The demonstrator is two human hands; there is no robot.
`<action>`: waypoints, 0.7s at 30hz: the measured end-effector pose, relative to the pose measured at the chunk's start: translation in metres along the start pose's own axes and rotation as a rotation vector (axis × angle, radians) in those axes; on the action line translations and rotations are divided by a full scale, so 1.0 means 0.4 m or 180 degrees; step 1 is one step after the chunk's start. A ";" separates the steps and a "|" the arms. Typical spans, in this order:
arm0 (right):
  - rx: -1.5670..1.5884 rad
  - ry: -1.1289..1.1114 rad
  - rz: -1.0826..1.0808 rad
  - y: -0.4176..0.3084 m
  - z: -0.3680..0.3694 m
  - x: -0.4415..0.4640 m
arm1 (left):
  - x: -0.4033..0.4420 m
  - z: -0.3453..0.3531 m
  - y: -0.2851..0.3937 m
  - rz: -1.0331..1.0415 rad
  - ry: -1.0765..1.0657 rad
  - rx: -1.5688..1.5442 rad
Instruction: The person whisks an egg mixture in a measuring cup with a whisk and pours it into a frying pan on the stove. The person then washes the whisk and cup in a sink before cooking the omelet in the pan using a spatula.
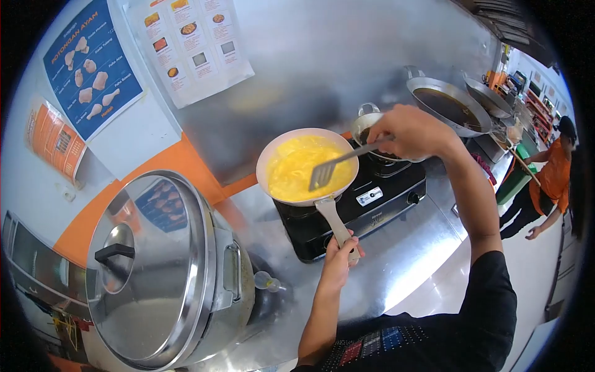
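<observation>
My left hand (339, 257) is wrapped round the beige handle of a frying pan (265, 162), which rests over the left burner of a black gas stove (384, 201). Yellow beaten egg (294, 177) covers the pan's inside, with paler folds in its middle. From above, my right hand (412, 131) grips a grey slotted spatula (322, 176) by its handle. The spatula's slotted head is tilted over the right part of the egg; whether it touches the egg is hard to tell.
A large lidded steel pot (204, 273) stands at left. Behind my right hand is a small pan (367, 111) on the right burner. Farther right are a wok of dark liquid (449, 108) and another wok (486, 96). A person in orange (551, 180) stands at far right.
</observation>
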State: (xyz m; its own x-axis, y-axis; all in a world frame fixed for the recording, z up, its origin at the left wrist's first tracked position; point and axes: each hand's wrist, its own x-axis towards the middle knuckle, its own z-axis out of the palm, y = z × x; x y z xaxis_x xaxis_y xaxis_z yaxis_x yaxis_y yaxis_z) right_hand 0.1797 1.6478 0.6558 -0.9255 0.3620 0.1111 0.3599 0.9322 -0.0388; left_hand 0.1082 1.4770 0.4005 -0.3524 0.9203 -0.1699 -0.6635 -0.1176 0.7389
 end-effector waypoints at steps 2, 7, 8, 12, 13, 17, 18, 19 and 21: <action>-0.0557 -0.0040 -0.0177 -0.022 0.036 -0.018 | 0.001 0.002 -0.002 0.0002 0.0059 -0.0009; -0.1108 0.0064 -0.0619 -0.080 0.225 -0.014 | -0.002 0.006 0.003 -0.0023 0.0089 0.0045; -0.1082 0.0125 -0.0516 -0.091 0.258 -0.007 | -0.001 0.009 0.003 -0.0023 0.0122 0.0039; -0.0958 0.0434 -0.0271 -0.091 0.371 0.047 | 0.001 0.002 0.003 -0.0062 0.0064 0.0014; -0.0925 0.0524 -0.0235 -0.083 0.399 0.061 | 0.001 -0.002 0.004 -0.0054 0.0011 0.0021; -0.0660 0.0642 0.0080 -0.033 0.485 0.122 | -0.002 0.005 0.005 -0.0031 0.0041 0.0067; -0.0579 0.0662 0.0152 -0.023 0.490 0.128 | -0.005 0.009 0.005 -0.0026 0.0119 0.0082; -0.0494 0.0681 0.0225 -0.017 0.497 0.130 | -0.005 0.007 0.005 -0.0028 0.0103 0.0056; -0.0097 0.0650 0.0362 -0.016 0.493 0.112 | -0.003 0.008 0.005 -0.0040 0.0075 -0.0011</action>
State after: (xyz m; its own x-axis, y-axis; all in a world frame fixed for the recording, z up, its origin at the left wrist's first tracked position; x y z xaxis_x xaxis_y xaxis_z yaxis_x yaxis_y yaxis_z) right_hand 0.1128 1.6586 0.4651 -0.8370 0.4535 0.3063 0.4668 0.8837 -0.0328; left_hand 0.1094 1.4769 0.4042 -0.3593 0.9127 -0.1946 -0.6703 -0.1073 0.7343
